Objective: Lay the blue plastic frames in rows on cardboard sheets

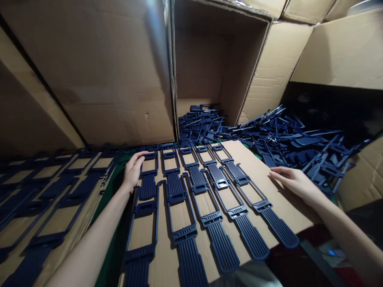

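Observation:
A cardboard sheet (271, 187) lies in front of me with several dark blue plastic frame parts (206, 199) laid on it in side-by-side rows. My left hand (132, 170) rests at the sheet's left edge, fingers touching the leftmost blue part (147, 187). My right hand (295, 181) lies flat on the bare right side of the sheet, palm down, holding nothing. Its fingertips are just right of the rightmost blue part (254, 197).
A loose heap of the same blue parts (287, 137) spills from an open cardboard box (215, 59) behind the sheet. More parts lie on stacked cardboard sheets (50, 191) at left. Cardboard walls (98, 71) close in the back; another box (363, 175) stands at right.

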`<state>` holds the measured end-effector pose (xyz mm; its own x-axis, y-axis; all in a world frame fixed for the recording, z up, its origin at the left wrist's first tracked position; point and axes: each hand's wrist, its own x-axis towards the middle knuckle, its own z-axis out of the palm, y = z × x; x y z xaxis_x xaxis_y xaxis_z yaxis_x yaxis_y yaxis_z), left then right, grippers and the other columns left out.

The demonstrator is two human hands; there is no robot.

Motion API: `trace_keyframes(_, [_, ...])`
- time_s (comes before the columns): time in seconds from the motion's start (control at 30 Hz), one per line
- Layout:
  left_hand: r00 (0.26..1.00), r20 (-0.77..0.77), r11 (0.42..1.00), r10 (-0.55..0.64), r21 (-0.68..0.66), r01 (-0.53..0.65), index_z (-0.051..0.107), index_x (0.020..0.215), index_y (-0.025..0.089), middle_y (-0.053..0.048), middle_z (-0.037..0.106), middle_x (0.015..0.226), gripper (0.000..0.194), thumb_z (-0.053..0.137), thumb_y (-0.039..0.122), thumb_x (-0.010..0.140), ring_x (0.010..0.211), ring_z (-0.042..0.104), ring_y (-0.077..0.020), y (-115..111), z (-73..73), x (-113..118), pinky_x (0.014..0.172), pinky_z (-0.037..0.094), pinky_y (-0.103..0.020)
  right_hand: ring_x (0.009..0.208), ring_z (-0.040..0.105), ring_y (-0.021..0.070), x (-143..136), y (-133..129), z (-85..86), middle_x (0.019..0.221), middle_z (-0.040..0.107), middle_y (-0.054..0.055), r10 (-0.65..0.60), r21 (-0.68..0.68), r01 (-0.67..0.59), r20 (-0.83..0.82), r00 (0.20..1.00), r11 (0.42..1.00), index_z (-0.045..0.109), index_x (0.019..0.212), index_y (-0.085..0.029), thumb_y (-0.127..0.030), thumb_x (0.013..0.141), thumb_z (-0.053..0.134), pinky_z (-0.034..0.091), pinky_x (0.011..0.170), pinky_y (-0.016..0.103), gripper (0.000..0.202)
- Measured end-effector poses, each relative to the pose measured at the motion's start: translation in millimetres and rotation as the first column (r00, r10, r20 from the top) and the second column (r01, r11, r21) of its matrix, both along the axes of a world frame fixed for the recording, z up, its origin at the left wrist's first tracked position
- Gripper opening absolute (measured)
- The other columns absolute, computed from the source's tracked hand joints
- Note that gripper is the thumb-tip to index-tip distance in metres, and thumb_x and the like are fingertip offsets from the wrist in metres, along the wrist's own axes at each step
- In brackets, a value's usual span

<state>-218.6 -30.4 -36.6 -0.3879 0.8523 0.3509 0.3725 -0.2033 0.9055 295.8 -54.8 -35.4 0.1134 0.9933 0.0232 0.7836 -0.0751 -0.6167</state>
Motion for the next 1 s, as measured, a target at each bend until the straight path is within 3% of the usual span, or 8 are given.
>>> trace_keyframes(0.1, [1.0,-0.014,1.0,-0.005,0.008,0.005,0.063,0.094,0.018,-0.008,0.065,0.109,0.037,0.051,0.044,0.07,0.109,0.056,-0.0273,0,0.3,-1,0.097,0.041,-0.037,0.079,0.066,0.026,-2,7,10.3,0.086,0.073,0.005,0.086,-0.008,-0.086,0.228,0.97,0.996,0.069,0.089,-0.021,-0.056,0.078,0.05,0.047,0.067,0.032,0.041])
trace_keyframes(0.23, [1.0,-0.024,0.999,-0.018,0.031,0.019,0.063,0.095,0.017,-0.009,0.065,0.11,0.037,0.051,0.043,0.07,0.112,0.055,-0.028,-1,-1.5,-2,0.1,0.039,-0.038,0.073,0.065,0.0229,-18,32,43.8,0.077,0.071,0.004,0.149,0.073,-0.204,0.457,0.877,0.976,0.069,0.082,-0.023,-0.046,0.081,0.05,0.042,0.06,0.029,0.031])
trace_keyframes(0.33, [0.999,-0.012,0.999,-0.036,0.029,0.037,0.062,0.096,0.017,-0.008,0.064,0.111,0.037,0.052,0.042,0.071,0.112,0.054,-0.0277,0,-4.8,-4,0.101,0.038,-0.038,0.074,0.065,0.0196,-54,65,74.7,0.081,0.071,0.004,0.237,0.163,-0.362,0.506,0.829,0.918,0.069,0.089,-0.022,-0.046,0.084,0.048,0.042,0.061,0.026,0.031])
trace_keyframes(0.43, [0.998,0.005,0.998,-0.055,0.019,0.055,0.062,0.1,0.017,-0.008,0.063,0.114,0.038,0.052,0.042,0.072,0.113,0.054,-0.0273,1,-8.0,-7,0.101,0.039,-0.039,0.078,0.065,0.0184,-101,108,91.9,0.086,0.072,0.005,0.354,0.177,-0.531,0.569,0.743,0.829,0.07,0.092,-0.019,-0.036,0.086,0.047,0.044,0.068,0.024,0.029])
trace_keyframes(0.57, [0.998,0.003,0.998,-0.061,0.01,0.061,0.062,0.101,0.017,-0.008,0.062,0.116,0.038,0.052,0.042,0.073,0.114,0.053,-0.0277,0,-9.1,-9,0.102,0.037,-0.04,0.091,0.065,0.0207,-149,170,81.7,0.103,0.07,0.005,0.362,0.123,-0.54,0.616,0.699,0.833,0.068,0.106,-0.023,-0.021,0.083,0.051,0.046,0.078,0.027,0.029])
trace_keyframes(0.7, [0.997,0.005,0.997,-0.075,0.0,0.075,0.062,0.102,0.018,-0.008,0.062,0.116,0.036,0.052,0.04,0.075,0.114,0.053,-0.0274,-3,-8.7,-8,0.1,0.039,-0.04,0.093,0.065,0.0273,-166,213,54.8,0.108,0.068,0.014,0.31,0.096,-0.48,0.651,0.693,0.872,0.064,0.116,-0.022,-0.012,0.075,0.054,0.048,0.077,0.035,0.043])
trace_keyframes(0.83, [0.996,0.049,0.997,-0.08,0.013,0.079,0.06,0.106,0.018,-0.009,0.06,0.119,0.041,0.054,0.041,0.073,0.115,0.053,-0.0276,-2,-9.6,-8,0.101,0.039,-0.041,0.098,0.063,0.0268,-167,235,39.9,0.111,0.066,0.014,0.312,0.097,-0.493,0.665,0.679,0.865,0.066,0.111,-0.019,-0.007,0.072,0.055,0.047,0.081,0.033,0.042])
trace_keyframes(1.0, [0.994,0.077,0.997,-0.078,0.016,0.077,0.057,0.11,0.018,-0.01,0.059,0.121,0.044,0.056,0.041,0.072,0.117,0.052,-0.0276,-1,-10.9,-7,0.101,0.039,-0.042,0.098,0.06,0.0246,-157,240,46.3,0.11,0.062,0.015,0.303,0.19,-0.54,0.657,0.691,0.82,0.065,0.11,-0.014,-0.009,0.077,0.049,0.046,0.084,0.03,0.037])
